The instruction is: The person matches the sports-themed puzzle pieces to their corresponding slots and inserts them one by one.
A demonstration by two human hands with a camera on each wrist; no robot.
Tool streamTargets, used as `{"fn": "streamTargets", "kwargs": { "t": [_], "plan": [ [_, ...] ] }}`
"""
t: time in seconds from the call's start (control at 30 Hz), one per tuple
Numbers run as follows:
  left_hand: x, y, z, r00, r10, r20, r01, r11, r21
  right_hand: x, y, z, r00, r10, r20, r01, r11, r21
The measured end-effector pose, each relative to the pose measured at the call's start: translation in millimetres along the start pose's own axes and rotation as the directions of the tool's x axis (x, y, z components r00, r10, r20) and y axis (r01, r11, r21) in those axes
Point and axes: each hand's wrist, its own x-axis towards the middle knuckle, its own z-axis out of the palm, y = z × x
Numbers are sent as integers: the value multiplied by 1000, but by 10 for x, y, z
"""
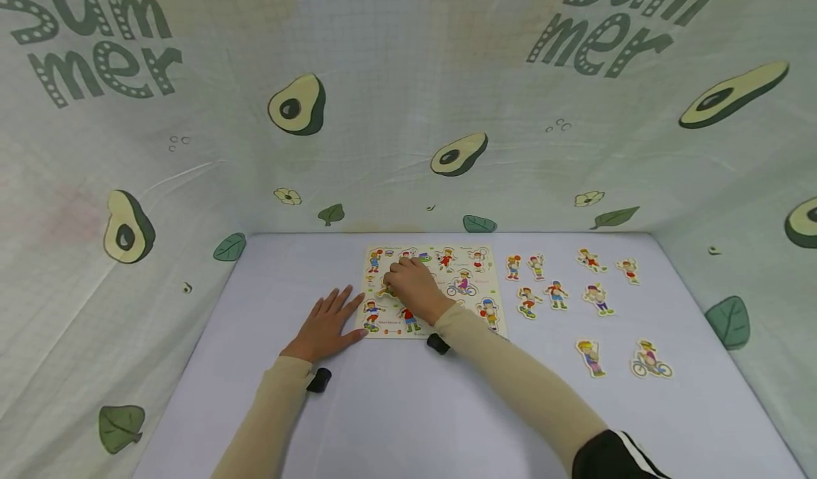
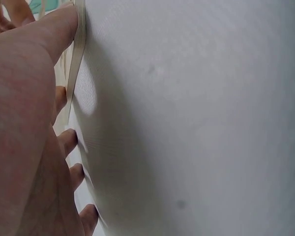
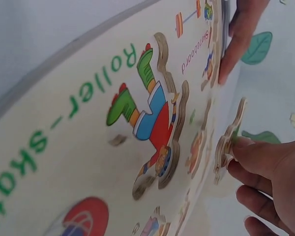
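Observation:
A wooden puzzle board (image 1: 418,333) printed with sports figures lies flat on the white table. My left hand (image 1: 328,325) rests spread at its left side, with the thumb at the board's lower-left corner. Over the left half of the board, my right hand (image 1: 416,285) pinches a wooden puzzle piece (image 3: 228,140) between thumb and fingers. In the right wrist view the piece is seen edge-on, apart from the board, so its picture is mostly hidden. The roller-skating figure (image 3: 155,125) shows close to that camera, with dark recess edges around it.
Several loose puzzle pieces lie right of the board, among them a cyclist piece (image 1: 649,360) and a yellow-haired figure piece (image 1: 590,358) nearer the front. A pale cloth with avocado prints (image 1: 297,104) hangs behind and beside the table (image 1: 383,408).

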Motion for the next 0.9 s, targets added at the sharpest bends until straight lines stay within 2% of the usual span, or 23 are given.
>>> {"fn": "streamTargets", "kwargs": {
  "t": [0.43, 0.7, 0.9],
  "plan": [
    [36, -31, 46, 1000, -3, 1, 3, 1000, 19, 118, -8, 154, 997, 26, 68, -21, 997, -71],
    [14, -20, 39, 1000, -3, -15, 3, 1000, 0, 143, -18, 180, 997, 30, 78, -26, 998, -53],
    [13, -31, 56, 999, 15, -36, -14, 1000, 12, 171, -19, 170, 993, 24, 114, -18, 998, -52]
  ]
}}
